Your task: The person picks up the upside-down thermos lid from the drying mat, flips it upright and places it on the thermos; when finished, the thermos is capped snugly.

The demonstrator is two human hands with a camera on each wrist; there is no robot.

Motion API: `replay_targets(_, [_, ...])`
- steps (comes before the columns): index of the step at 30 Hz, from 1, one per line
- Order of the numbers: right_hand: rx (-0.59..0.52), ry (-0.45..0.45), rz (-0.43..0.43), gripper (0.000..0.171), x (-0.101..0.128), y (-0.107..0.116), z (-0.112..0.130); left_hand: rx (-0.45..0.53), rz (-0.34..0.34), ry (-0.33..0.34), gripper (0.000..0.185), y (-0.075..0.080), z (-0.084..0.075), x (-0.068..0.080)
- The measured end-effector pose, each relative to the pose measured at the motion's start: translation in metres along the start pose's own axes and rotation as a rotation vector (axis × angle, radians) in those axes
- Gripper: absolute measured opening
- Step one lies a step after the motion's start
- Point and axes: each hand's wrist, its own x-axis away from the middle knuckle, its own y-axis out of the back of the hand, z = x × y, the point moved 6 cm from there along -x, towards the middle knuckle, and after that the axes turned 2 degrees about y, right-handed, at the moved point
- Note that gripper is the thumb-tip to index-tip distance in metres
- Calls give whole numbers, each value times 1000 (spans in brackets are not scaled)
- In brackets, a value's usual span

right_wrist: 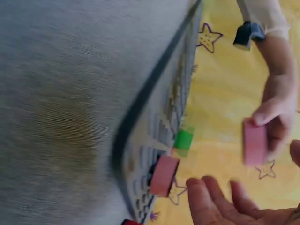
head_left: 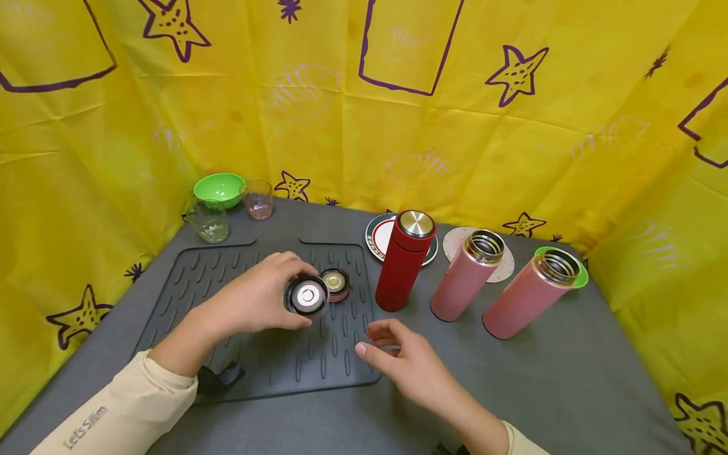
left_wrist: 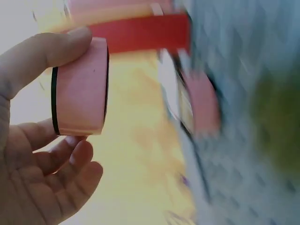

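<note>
My left hand (head_left: 258, 294) grips a pink bottle lid (left_wrist: 79, 89) above the drying mat, thumb on one side and fingers on the other. In the head view the lid's silvery underside with a black rim faces up. A second pink lid (head_left: 335, 284) lies underside up on the mat just beyond it. My right hand (head_left: 406, 363) hovers over the mat's right edge, fingers loosely bent and holding nothing. To the right stand two pink bottles (head_left: 459, 284) (head_left: 520, 303) with bare metal mouths. A red bottle (head_left: 400, 268) with a silver-topped lid stands left of them.
The black ridged drying mat (head_left: 284, 373) covers the left middle of the grey table (head_left: 591, 379). A green bowl (head_left: 218, 188) and two glasses (head_left: 209, 224) (head_left: 258, 202) stand at the back left. Behind the bottles are plates (head_left: 372, 237) and a green dish (head_left: 581, 278). Yellow cloth hangs around the table.
</note>
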Motion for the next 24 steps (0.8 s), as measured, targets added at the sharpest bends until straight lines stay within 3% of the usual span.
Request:
replay_targets(3, [-85, 14, 14, 40, -7, 0, 12, -40, -50, -137, 66, 1, -43, 5])
replay_targets(6, [-191, 35, 37, 35, -11, -2, 22, -65, -80, -249, 65, -2, -73, 9])
replay_targets(9, [-274, 54, 51, 31, -11, -4, 29, -96, -97, -322, 64, -7, -92, 11])
replay_targets(12, [-308, 65, 43, 28, -9, -2, 30, -115, -115, -362, 64, -12, -101, 11])
replay_targets(15, [-313, 73, 28, 28, -6, 2, 29, -111, -128, -361, 67, -15, -103, 11])
replay_targets(19, [-286, 120, -44, 26, -3, 10, 30, -39, -104, -309, 86, -16, -99, 10])
replay_targets(21, [-204, 221, -126, 26, 0, 16, 34, 40, -92, -261, 95, -16, -94, 10])
replay_targets(24, [-15, 492, -272, 35, 9, 28, 46, 210, -82, -171, 98, -14, -84, 10])
